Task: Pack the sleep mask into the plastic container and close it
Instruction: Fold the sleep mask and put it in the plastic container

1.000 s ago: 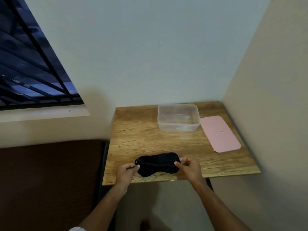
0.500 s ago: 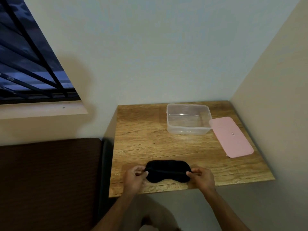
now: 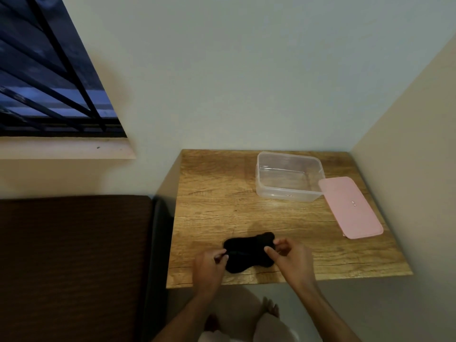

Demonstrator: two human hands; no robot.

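The black sleep mask (image 3: 246, 250) lies on the wooden table (image 3: 217, 206) near its front edge. My left hand (image 3: 209, 267) pinches the mask's left end, and my right hand (image 3: 291, 260) pinches its right end. A clear plastic container (image 3: 288, 176) stands open and empty at the back of the table. Its pink lid (image 3: 350, 206) lies flat beside it on the right, one corner touching the container.
Walls close off the table at the back and on the right. A dark brown padded surface (image 3: 74, 262) lies to the left of the table. A barred window (image 3: 49, 82) is at the upper left. My knees and a foot show below the table's front edge.
The mask has come down from just above the table edge onto the table. Both hands have kept their hold on its ends. The view has shifted to the left.
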